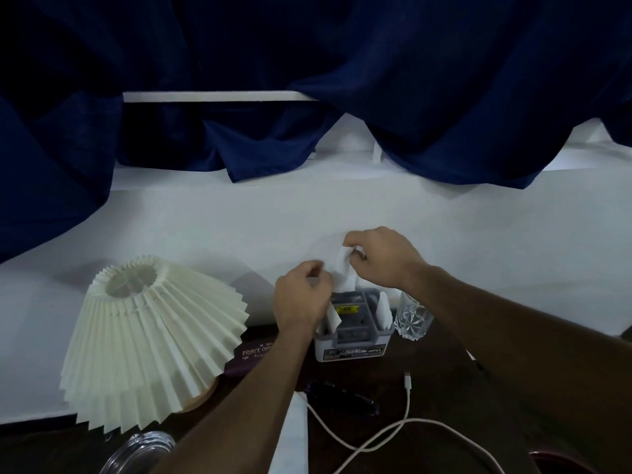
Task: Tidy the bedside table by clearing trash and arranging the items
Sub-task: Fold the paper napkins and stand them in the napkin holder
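A white tissue (343, 268) rises out of the grey tissue box (352, 336) at the back of the dark bedside table (427, 398). My right hand (379, 258) pinches the tissue's top, above and behind the box. My left hand (302, 295) grips the tissue's left side, just over the box's left edge. A cut-glass tumbler (412, 316) stands right beside the box. A white charging cable (386, 429) loops across the table in front. Dark glasses (342, 395) lie near the cable.
A pleated cream lampshade (147, 340) leans at the left on its wooden base. A dark maroon book (254, 354) lies between lamp and box. A clear glass rim (136, 449) shows at the bottom left. White bedding and blue curtains fill the back.
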Action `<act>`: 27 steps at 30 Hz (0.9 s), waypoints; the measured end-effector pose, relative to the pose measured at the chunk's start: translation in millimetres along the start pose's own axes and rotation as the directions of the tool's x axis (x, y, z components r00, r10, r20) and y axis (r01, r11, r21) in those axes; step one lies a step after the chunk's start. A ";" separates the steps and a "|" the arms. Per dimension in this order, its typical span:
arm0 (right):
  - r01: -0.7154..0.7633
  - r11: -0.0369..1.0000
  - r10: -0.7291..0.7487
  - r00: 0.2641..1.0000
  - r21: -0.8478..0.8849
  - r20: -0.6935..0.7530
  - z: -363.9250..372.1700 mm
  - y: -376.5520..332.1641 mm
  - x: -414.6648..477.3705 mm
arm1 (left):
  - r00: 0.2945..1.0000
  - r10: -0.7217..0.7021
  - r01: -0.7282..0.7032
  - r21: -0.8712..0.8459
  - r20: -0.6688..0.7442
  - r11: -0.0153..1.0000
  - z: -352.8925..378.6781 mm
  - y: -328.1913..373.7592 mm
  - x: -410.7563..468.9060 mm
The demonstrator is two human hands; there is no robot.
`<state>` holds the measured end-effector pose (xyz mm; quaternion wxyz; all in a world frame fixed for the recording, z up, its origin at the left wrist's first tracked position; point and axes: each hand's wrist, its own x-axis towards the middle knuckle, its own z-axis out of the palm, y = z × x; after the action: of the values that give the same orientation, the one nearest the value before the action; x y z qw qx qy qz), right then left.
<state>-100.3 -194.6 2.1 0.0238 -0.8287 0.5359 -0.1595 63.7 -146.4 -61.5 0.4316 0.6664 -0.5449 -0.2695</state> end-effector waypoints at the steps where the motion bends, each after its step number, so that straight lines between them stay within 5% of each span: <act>1: 0.002 1.000 -0.002 1.000 0.009 0.007 0.1 0.3 0.0 | 0.998 -0.007 0.005 0.031 0.056 1.000 -0.9 2.8 4.7; 7: -0.026 0.999 0.025 0.999 0.030 0.042 0.2 0.6 0.3 | 0.972 -0.016 -0.019 0.146 0.235 0.989 1.4 5.1 19.6; 27: -0.021 0.997 0.026 0.997 -0.077 0.073 14.4 -2.8 -8.4 | 0.956 -0.034 -0.026 0.200 0.291 0.979 6.5 -10.1 25.6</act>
<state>-96.8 -187.8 -13.0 0.0138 -0.8280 0.5501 -0.1081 70.0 -172.4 -70.5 0.2756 0.6605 -0.6260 -0.3097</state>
